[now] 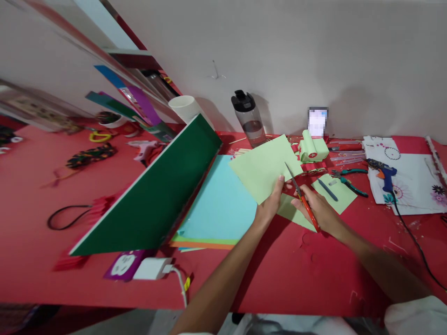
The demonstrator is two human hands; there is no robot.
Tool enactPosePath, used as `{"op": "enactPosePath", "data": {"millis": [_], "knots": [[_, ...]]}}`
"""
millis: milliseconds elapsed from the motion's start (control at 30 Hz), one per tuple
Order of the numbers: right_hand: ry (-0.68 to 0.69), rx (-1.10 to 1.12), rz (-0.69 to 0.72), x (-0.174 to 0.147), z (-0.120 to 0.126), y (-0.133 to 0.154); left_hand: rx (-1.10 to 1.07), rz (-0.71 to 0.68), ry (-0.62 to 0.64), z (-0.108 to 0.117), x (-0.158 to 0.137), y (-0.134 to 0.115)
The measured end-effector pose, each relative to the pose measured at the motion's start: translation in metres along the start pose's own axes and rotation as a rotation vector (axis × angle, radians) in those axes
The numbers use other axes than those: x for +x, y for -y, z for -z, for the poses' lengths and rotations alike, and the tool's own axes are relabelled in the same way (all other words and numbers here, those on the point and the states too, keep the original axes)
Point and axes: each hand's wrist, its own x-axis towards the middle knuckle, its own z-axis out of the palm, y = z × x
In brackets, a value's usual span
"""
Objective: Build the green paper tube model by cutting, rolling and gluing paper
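My left hand (pixel 271 204) grips a sheet of pale green paper (pixel 263 170) by its lower edge, thumb on top, and holds it up off the table. In my right hand (pixel 319 209) is a pair of scissors (pixel 303 197) with orange-red handles, its blades pointing up and left against the paper's right edge. I cannot tell whether the blades are cutting. Under my hands lies another green paper piece (pixel 295 213). To the right, a pen (pixel 327 190) rests on a green square (pixel 344 197).
A dark green board (pixel 150 195) leans beside stacked coloured paper (pixel 220 200). Behind stand a water bottle (pixel 249 121), a small green paper model (pixel 312 150) and a phone (pixel 317 122). Pliers (pixel 351 179) and a blue glue gun (pixel 384 174) lie right. A white charger (pixel 153 268) sits near the front.
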Motion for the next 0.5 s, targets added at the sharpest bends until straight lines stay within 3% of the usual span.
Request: {"op": "enactPosePath", "data": {"millis": [500], "knots": [[-0.034, 0.034, 0.025, 0.0009, -0.0042, -0.0078, -0.029, -0.015, -0.018, -0.0013, 0.001, 0.0024]]}}
